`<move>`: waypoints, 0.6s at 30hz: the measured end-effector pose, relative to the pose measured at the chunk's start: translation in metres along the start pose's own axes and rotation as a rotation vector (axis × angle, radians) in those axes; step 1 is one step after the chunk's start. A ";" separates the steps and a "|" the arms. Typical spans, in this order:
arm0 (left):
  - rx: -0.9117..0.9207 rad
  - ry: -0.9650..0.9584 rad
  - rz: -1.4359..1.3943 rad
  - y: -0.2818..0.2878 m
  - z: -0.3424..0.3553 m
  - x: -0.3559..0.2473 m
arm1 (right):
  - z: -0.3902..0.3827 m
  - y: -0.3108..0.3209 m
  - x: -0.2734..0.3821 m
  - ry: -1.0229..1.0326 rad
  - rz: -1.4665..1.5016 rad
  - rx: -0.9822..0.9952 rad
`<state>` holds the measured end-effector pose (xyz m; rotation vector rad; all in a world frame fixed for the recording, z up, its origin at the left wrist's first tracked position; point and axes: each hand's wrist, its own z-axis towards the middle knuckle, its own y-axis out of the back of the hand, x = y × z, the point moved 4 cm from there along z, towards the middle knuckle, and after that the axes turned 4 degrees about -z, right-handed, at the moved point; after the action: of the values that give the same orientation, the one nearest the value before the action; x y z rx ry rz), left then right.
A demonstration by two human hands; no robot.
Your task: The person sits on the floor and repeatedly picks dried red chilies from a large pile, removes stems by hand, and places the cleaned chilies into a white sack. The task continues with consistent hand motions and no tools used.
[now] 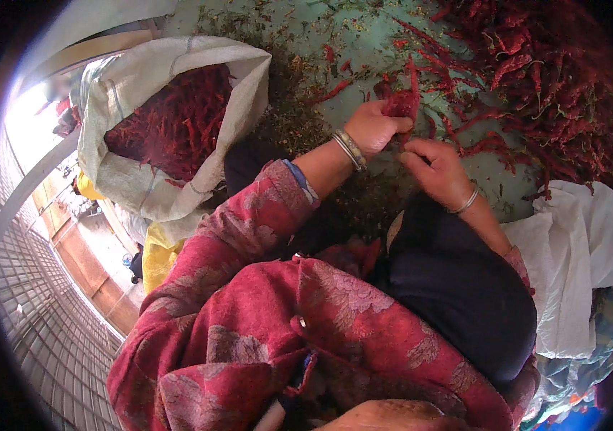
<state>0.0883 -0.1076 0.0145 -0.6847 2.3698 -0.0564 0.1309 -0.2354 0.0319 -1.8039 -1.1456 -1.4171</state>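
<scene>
Dried red chili peppers [401, 105] stand up out of my left hand [369, 131], whose fingers are closed round their lower part. How many it holds I cannot make out. Just below and to the right, my right hand [438, 169] pinches at the lower end of the chilies with thumb and forefinger. Both hands are above a pale green sheet [364, 43] strewn with loose chilies and plant bits. To the left, a white woven sack [247, 93] gapes wide, with many dried red chilies [177, 118] inside.
A big heap of dried red chilies [572, 93] spreads at the far right. White cloth [554, 251] lies beside my right knee. Dry stems and debris [295, 108] lie between the sack and my left arm. A wire mesh panel [55, 316] runs along the left, near a yellow bag [159, 255].
</scene>
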 end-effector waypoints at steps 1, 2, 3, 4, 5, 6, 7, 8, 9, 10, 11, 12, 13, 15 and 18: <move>-0.003 -0.024 0.035 -0.002 0.001 0.001 | 0.000 0.002 0.000 -0.026 0.027 0.027; -0.006 -0.047 0.070 -0.003 0.002 0.001 | -0.001 0.004 0.000 -0.052 0.053 0.055; -0.089 -0.040 0.181 0.000 0.007 -0.002 | -0.003 0.005 0.001 -0.080 0.076 0.075; -0.173 -0.035 0.287 0.005 0.018 -0.007 | -0.012 -0.009 0.012 0.019 0.195 0.232; -0.256 -0.030 0.393 0.010 0.029 -0.013 | -0.019 -0.025 0.023 0.119 0.313 0.388; -0.323 -0.076 0.441 0.019 0.037 -0.030 | -0.017 -0.029 0.023 0.124 0.376 0.480; -0.247 -0.134 0.313 0.025 0.042 -0.038 | -0.013 -0.022 0.020 0.111 0.274 0.445; -0.173 -0.192 0.185 0.031 0.047 -0.045 | -0.007 -0.010 0.017 0.099 0.172 0.411; -0.086 -0.246 0.056 0.032 0.050 -0.049 | -0.003 0.001 0.013 0.079 0.068 0.366; -0.050 -0.214 -0.008 0.028 0.050 -0.053 | 0.001 0.015 0.003 -0.072 0.057 0.224; -0.015 -0.181 -0.073 0.022 0.046 -0.055 | 0.006 0.031 -0.015 -0.084 -0.044 -0.031; 0.025 -0.154 -0.135 0.016 0.046 -0.059 | 0.011 0.051 -0.034 -0.090 -0.148 -0.291; 0.054 -0.128 -0.115 0.017 0.045 -0.058 | 0.019 0.068 -0.039 -0.015 -0.397 -0.433; 0.123 -0.063 -0.089 0.024 0.044 -0.045 | 0.029 0.083 -0.051 0.004 -0.764 -0.552; 0.174 0.022 -0.192 0.024 0.043 -0.029 | 0.038 0.091 -0.071 -0.167 -1.070 -0.454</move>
<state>0.1222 -0.0668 -0.0075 -0.8268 2.2798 -0.3507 0.2241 -0.2663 -0.0404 -1.6317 -2.2068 -2.2699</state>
